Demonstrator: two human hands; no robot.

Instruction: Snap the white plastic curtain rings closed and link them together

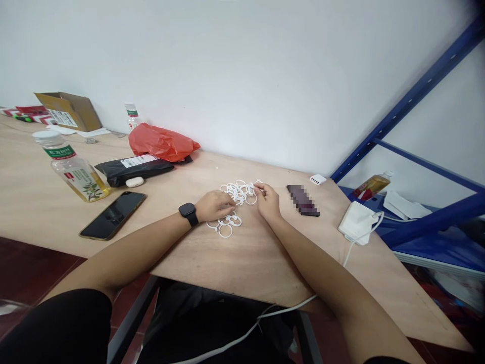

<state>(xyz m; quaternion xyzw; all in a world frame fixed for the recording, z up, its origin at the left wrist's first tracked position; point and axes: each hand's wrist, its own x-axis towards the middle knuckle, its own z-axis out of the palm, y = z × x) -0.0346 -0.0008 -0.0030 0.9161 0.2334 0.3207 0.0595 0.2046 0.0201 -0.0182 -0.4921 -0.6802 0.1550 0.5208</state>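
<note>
White rings [236, 192] — 东方树叶 bottle [76, 172]

The table [227, 268] carries white rings [238, 193] and a phone [113, 216].

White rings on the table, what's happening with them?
A person's bare right hand and left hand are at a heap of thin white rings on a pale wooden table. The right is on the right side; whether it grips a ring is unclear. The left, with a square black watch on its wrist, is on the left side. More rings lie nearer the person.
</note>
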